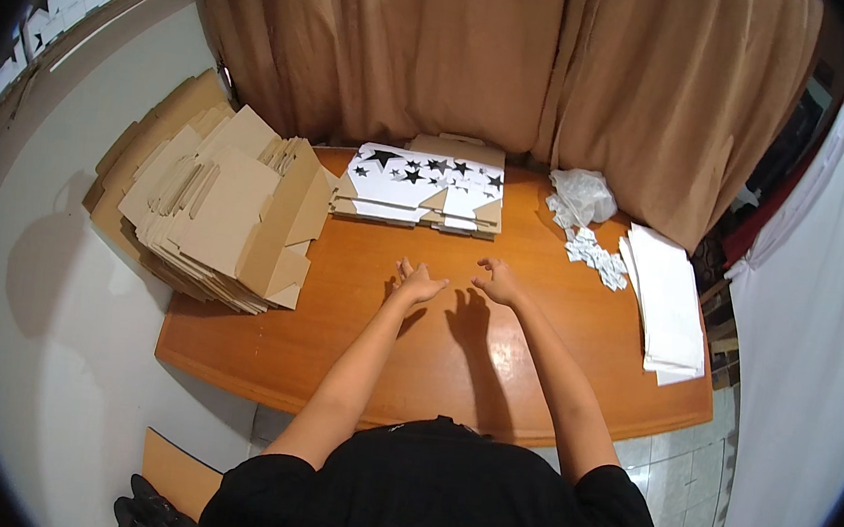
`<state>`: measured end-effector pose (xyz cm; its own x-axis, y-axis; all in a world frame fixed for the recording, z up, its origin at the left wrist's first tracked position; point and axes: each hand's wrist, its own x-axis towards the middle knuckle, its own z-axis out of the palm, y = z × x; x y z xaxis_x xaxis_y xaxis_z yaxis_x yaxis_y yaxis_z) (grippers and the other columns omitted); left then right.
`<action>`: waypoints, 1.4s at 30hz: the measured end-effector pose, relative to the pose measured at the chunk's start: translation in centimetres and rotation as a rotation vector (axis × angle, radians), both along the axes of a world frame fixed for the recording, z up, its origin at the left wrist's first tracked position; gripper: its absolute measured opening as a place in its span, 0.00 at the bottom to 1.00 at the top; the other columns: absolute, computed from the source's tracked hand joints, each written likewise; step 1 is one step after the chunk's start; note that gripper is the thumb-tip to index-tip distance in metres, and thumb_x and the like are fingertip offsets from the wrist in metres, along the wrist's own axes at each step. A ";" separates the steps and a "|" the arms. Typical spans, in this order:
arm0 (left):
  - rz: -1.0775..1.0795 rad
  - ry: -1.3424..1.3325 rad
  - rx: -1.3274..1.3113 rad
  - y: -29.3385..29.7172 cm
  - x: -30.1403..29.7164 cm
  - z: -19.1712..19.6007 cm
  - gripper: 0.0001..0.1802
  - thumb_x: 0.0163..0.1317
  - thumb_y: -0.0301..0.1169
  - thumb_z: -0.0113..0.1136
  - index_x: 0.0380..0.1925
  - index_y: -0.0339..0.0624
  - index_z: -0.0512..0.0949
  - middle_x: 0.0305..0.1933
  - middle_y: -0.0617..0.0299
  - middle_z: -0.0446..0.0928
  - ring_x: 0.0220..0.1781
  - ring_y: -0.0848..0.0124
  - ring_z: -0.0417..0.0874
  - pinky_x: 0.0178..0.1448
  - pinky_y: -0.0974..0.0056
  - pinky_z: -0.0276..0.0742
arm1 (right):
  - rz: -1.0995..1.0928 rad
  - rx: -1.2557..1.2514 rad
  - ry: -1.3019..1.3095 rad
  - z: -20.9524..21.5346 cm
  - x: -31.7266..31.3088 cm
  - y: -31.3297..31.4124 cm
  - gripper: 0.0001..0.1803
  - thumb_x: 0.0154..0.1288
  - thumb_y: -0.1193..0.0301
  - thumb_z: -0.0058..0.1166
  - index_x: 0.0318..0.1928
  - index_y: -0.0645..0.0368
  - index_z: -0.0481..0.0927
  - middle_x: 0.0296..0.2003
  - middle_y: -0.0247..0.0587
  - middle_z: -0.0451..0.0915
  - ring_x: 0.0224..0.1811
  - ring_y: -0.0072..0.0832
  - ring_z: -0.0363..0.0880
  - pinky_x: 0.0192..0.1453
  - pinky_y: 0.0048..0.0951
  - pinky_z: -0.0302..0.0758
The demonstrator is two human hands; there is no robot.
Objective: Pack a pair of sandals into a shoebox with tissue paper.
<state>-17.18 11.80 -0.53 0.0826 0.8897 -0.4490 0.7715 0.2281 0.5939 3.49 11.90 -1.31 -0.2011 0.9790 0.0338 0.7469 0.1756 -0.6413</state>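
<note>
Over the middle of the wooden table (344,347) I hold both arms stretched forward. My left hand (421,286) is empty, its fingers apart and pointing away from me. A short gap to the right, my right hand (499,282) is also empty, with fingers spread and slightly curled. Shadows of both fall on the tabletop. Beyond them lies a stack of flattened cardboard boxes (378,188), white with black stars on top; neither hand touches it.
A tall pile of folded brown cardboard (227,196) covers the table's left end. Toward the right are a clear plastic bag (585,195), many small pale pieces (598,259) and a stack of white sheets (663,303). A brown curtain (440,54) hangs behind the table.
</note>
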 end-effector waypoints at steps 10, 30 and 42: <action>-0.018 0.203 0.133 11.7 -0.7 -0.4 0.43 0.54 0.48 0.57 0.64 0.40 0.51 0.71 0.47 0.30 0.73 0.52 0.27 0.69 0.40 0.36 | -0.026 -0.045 -0.201 0.5 -2.5 12.1 0.36 0.48 0.59 0.61 0.55 0.64 0.65 0.57 0.61 0.60 0.57 0.52 0.63 0.61 0.41 0.63; -0.562 0.788 0.792 18.5 -5.8 -5.1 0.24 0.60 0.30 0.44 0.58 0.44 0.62 0.63 0.51 0.61 0.61 0.59 0.67 0.58 0.49 0.65 | 0.014 0.263 -0.205 -4.4 1.4 7.6 0.35 0.54 0.65 0.55 0.62 0.52 0.59 0.65 0.46 0.52 0.68 0.44 0.47 0.69 0.48 0.47; -0.460 0.194 0.773 15.0 -2.8 7.2 0.12 0.52 0.43 0.58 0.29 0.50 0.83 0.28 0.52 0.79 0.33 0.54 0.80 0.39 0.55 0.75 | -0.538 0.347 0.442 -7.1 -0.9 5.4 0.37 0.58 0.61 0.55 0.62 0.62 0.52 0.59 0.57 0.52 0.59 0.46 0.59 0.56 0.44 0.64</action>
